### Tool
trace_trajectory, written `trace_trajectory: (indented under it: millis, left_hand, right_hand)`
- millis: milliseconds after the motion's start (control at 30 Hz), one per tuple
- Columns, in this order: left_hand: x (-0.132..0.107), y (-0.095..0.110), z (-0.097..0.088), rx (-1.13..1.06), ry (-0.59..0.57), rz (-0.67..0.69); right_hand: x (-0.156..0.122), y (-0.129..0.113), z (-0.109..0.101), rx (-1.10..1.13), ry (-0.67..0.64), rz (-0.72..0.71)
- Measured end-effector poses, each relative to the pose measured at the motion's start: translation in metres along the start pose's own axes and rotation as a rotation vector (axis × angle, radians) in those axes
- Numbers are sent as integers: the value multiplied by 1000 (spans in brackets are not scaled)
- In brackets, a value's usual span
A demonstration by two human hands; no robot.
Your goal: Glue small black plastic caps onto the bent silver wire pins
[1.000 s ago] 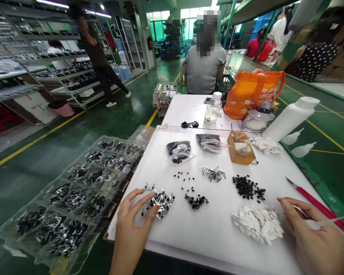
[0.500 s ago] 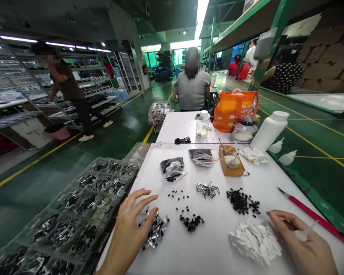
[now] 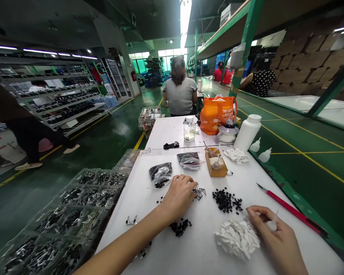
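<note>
My left hand (image 3: 178, 195) reaches across the white work surface (image 3: 246, 177) with its fingers curled down onto a small heap of bent metal clips (image 3: 200, 193). Whether it grips one I cannot make out. My right hand (image 3: 272, 236) rests at the near right, closed on a small white squeeze bottle (image 3: 273, 224). Just left of it lies a pile of white plastic pieces (image 3: 236, 236). Small black parts sit in two heaps, one in the middle (image 3: 226, 199) and one nearer me (image 3: 180, 227).
A red-handled knife (image 3: 289, 208) lies along the right edge. Clear trays of parts (image 3: 74, 214) stand at the left. Bags of parts (image 3: 160, 172), a small cardboard box (image 3: 216, 167), a white bottle (image 3: 247, 131) and an orange bag (image 3: 218, 114) sit farther back. A person (image 3: 180, 91) sits beyond.
My left hand has left the heap of metal-and-black parts at the near left and reached forward to the metal clips. The view has tilted up. The right hand has barely moved.
</note>
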State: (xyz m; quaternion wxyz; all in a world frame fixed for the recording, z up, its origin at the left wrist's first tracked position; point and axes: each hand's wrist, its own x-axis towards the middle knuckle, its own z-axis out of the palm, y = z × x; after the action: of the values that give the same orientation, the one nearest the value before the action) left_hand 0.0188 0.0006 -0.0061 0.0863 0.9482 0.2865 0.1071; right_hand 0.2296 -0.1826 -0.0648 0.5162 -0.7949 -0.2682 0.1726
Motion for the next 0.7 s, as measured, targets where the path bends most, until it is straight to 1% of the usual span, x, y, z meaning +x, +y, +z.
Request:
trace_trajectory:
  millis: [133, 233, 300, 400, 533, 700]
  left_hand:
    - [9, 3, 8, -51, 2, -75]
    - [12, 5, 9, -124, 10, -117]
    - [12, 5, 4, -184, 12, -135]
    - [12, 6, -7, -277, 23, -165]
    - [8, 10, -21, -414, 59, -228]
    - [-4, 21, -25, -658, 103, -367]
  right_hand:
    - [5, 3, -1, 22, -54, -15]
    - [7, 3, -1, 36, -65, -31]
    - [7, 1, -1, 56, -69, -34]
    - [4, -1, 0, 83, -80, -33]
    - [2, 2, -1, 151, -94, -19]
    - [2, 9, 0, 267, -51, -10]
